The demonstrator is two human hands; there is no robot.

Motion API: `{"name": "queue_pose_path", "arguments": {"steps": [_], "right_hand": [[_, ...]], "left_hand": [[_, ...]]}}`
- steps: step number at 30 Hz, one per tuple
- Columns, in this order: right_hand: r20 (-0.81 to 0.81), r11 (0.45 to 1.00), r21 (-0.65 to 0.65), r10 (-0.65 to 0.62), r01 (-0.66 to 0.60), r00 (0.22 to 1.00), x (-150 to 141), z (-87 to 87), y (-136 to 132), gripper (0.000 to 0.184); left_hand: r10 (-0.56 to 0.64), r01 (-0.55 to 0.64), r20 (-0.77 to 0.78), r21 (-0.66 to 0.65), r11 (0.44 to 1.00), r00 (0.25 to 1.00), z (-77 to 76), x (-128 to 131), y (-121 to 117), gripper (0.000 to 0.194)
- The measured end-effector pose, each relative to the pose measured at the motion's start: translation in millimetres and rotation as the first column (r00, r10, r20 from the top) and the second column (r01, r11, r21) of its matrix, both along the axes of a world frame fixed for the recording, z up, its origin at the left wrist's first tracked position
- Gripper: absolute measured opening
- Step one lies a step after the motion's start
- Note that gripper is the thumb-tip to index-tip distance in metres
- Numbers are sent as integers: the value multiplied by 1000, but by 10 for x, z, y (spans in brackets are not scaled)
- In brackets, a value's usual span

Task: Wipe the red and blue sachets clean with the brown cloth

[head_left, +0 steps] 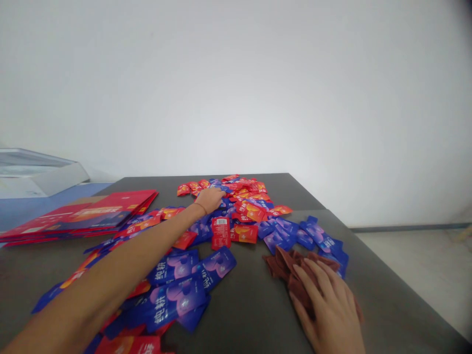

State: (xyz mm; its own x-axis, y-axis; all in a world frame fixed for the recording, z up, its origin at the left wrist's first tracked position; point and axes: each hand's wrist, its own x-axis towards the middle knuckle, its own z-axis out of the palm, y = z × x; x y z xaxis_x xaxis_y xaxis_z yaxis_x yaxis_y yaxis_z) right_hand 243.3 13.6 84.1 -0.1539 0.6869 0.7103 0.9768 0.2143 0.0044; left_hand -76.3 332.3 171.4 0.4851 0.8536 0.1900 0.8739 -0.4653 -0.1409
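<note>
The left hand [210, 199] reached over the far end of a loose heap of red and blue foil sachets [236, 211], its fingers dipped among the packets. That grip was curled downward, but the fingertips were hidden, so whether it had hold of any sachet could not be told. The left forearm [110, 260] lay low across the spread, just above the blue sachets [177, 295]. The right hand [326, 314] lay curved over a crumpled reddish-brown cloth [291, 268] on the dark grey bench [280, 189], its fingers loosely parted — that grip seemed to press rather than clench, though this was hard to say. Some of the blue sachets touched the cloth's far edge. A stack of flat red cartons [79, 216] sat at the left of the bench, with a pale box [37, 172] beyond it. The risk lay in the slick foil — a drag of the forearm could have slid sachets over the near edge, and a pull on the cloth could have carried blue ones along with it
</note>
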Motion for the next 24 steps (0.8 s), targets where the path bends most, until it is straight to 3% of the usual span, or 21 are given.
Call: {"name": "queue_pose_path", "arguments": {"steps": [5, 9, 12, 18, 24], "right_hand": [[12, 999, 37, 5, -5, 1000, 15, -14, 19, 40], [29, 998, 54, 14, -16, 999, 45, -29, 33, 40], [26, 999, 46, -2, 1, 1000, 52, -32, 31, 40], [26, 1000, 6, -4, 4, 1000, 60, -31, 6, 41], [18, 1000, 12, -4, 4, 1000, 71, -53, 26, 41]], "left_hand": [[94, -94, 28, 20, 995, 995, 96, -361, 84, 44], [13, -12, 15, -61, 998, 1000, 78, -523, 166, 43], [-49, 49, 4, -101, 994, 999, 43, -538, 204, 42], [-63, 63, 2, -114, 991, 998, -25, -448, 218, 42], [-61, 58, -18, -124, 991, 998, 15, -453, 233, 41]]}}
